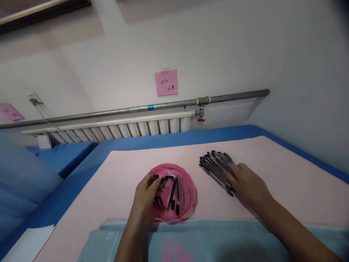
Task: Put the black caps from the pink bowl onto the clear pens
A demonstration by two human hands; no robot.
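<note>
A pink bowl (192, 193) with a wavy rim holds black pen caps (169, 177), several pen parts (178, 196) and clear tubes. Over its left side, my left hand (145, 193) is closed in a pinch; what lies between its fingertips is too small and dark to make out. To the right of the bowl, a pile of clear-barrelled pens with black caps (214, 165) lies slanted on the pink sheet. My right hand (247, 182) rests at the pile's right side, its slightly blurred fingers curled onto the pens. Part of the pile is hidden under that hand.
The pink sheet (125, 167) covers a table with a blue edge (174, 140). A light-blue cloth (218, 240) lies along the near side. White paper (29, 242) sits at lower left. Behind are a radiator (149, 127), a pipe with a valve (201, 111) and a pink note (166, 83).
</note>
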